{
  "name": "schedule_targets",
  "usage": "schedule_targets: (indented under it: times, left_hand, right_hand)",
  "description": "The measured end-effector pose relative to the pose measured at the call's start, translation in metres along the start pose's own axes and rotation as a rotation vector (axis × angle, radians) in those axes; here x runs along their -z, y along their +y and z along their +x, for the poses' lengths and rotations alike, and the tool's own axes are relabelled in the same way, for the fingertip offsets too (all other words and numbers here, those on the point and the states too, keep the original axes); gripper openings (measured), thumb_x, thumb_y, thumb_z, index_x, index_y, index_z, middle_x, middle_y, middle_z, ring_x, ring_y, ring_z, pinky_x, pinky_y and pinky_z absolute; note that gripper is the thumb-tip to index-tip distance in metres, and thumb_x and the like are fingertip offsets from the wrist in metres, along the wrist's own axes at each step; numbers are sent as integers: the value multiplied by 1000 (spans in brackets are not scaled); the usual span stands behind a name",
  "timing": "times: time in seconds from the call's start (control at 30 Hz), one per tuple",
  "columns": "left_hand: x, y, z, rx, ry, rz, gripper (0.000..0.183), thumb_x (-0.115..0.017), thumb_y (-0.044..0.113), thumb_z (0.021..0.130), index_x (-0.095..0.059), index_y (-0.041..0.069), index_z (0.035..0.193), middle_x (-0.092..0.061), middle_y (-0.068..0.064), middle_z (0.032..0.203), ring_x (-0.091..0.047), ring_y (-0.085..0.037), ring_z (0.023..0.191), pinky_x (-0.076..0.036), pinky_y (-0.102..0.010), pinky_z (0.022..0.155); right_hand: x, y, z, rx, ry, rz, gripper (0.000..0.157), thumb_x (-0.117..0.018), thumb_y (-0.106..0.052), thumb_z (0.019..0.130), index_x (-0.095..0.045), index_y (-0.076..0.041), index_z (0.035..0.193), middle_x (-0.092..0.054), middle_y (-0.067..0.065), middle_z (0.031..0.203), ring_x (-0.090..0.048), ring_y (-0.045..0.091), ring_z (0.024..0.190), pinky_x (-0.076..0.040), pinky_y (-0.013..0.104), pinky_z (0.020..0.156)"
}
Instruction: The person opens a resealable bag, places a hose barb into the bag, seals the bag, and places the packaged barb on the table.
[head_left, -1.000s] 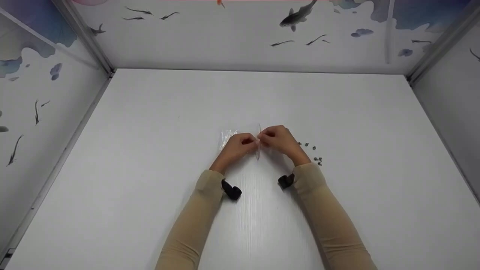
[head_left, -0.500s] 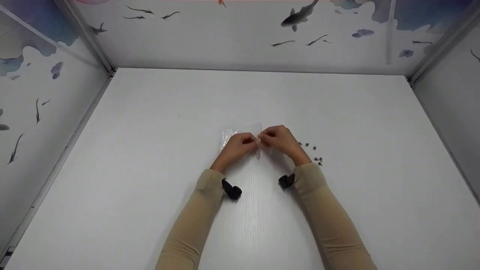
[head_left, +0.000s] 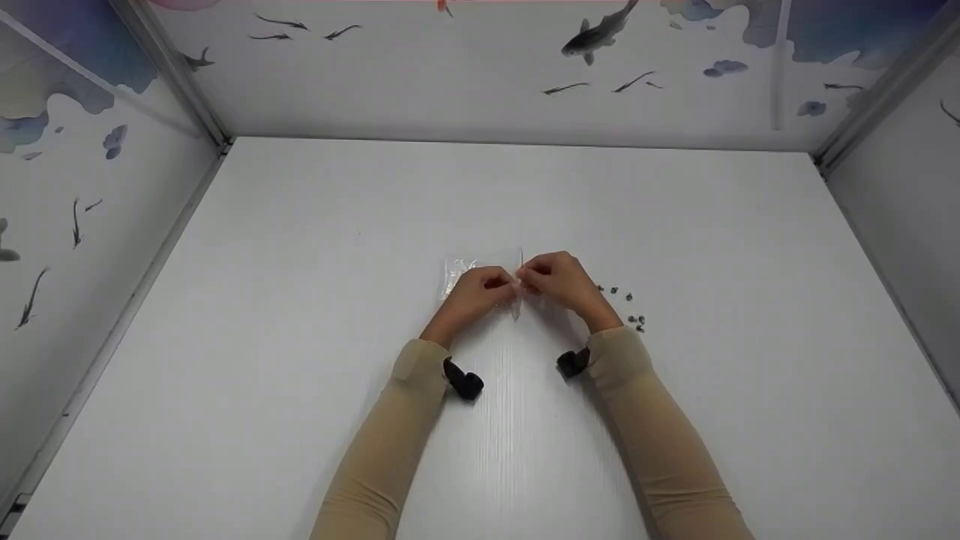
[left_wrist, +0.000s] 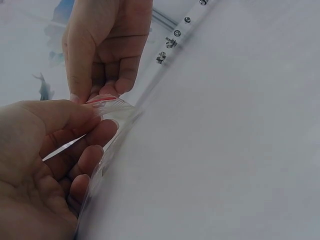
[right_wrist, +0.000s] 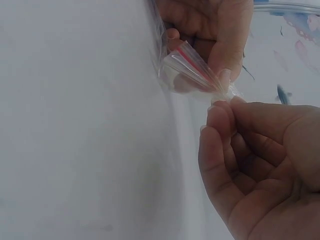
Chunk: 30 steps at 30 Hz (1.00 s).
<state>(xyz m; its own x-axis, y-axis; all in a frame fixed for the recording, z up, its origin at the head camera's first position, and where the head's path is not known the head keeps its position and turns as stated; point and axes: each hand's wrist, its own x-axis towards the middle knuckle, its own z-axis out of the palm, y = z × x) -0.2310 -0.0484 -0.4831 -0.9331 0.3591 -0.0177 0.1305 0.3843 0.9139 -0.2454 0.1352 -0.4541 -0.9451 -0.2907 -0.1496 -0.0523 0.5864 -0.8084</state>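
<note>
A clear plastic zip bag (head_left: 460,268) with a red line along its seal (right_wrist: 192,64) is between my hands near the middle of the table. My left hand (head_left: 478,292) pinches the bag near its mouth between thumb and forefinger. Right across from it, my right hand (head_left: 559,281) pinches the same mouth edge, its fingertips close to the left thumb. In the left wrist view, the bag's body (left_wrist: 92,195) hangs down behind the left fingers. The bag's far part lies flat to the left, partly hidden by the left hand.
Several small metal fittings (head_left: 631,319) lie on the white table (head_left: 300,375) to the right of my right hand. White panels with printed fish (head_left: 592,34) stand along the back and sides. Each wrist wears a black camera strap (head_left: 465,384).
</note>
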Motion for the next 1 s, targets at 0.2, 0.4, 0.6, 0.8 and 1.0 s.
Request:
schedule_targets:
  times: [0.2, 0.4, 0.6, 0.8, 1.0]
  left_hand:
    - [1, 0, 1, -1, 4, -8, 15, -60, 19, 91, -72, 10, 90, -67, 1, 92, -53, -9, 84, -42, -25, 79]
    - [1, 0, 1, 0, 10, -29, 15, -60, 18, 90, -72, 10, 90, -66, 2, 88, -53, -9, 83, -42, -25, 78]
    - [1, 1, 0, 9, 12, -29, 16, -60, 19, 90, -72, 10, 90, -64, 4, 86, -52, -9, 81, -41, -25, 75]
    - [1, 1, 0, 23, 16, -28, 16, -60, 21, 90, -72, 10, 89, -60, 6, 81, -51, -9, 78, -41, -24, 72]
    - [-1, -1, 1, 36, 19, -42, 12, -61, 18, 89, -71, 11, 87, -59, 6, 79, -51, -9, 76, -42, -24, 69]
  right_hand:
    - [0, -1, 0, -2, 4, -13, 27, -59, -25, 96, -73, -2, 100, -68, 7, 83, -54, 12, 68, -43, 25, 62]
    - [0, -3, 0, -8, 7, -39, 28, -58, -26, 96, -72, -3, 101, -67, 6, 82, -53, 12, 68, -43, 25, 62]
    - [0, -2, 1, -3, 5, -29, 28, -59, -26, 96, -73, -3, 100, -66, 5, 81, -52, 12, 68, -43, 25, 62]
    - [0, -1, 1, -3, 6, -29, 27, -59, -26, 96, -73, -3, 100, -66, 5, 81, -53, 12, 68, -43, 25, 62]
    - [-1, -2, -1, -26, 4, -10, 27, -59, -24, 96, -72, -3, 103, -70, 10, 90, -59, 12, 75, -46, 23, 66]
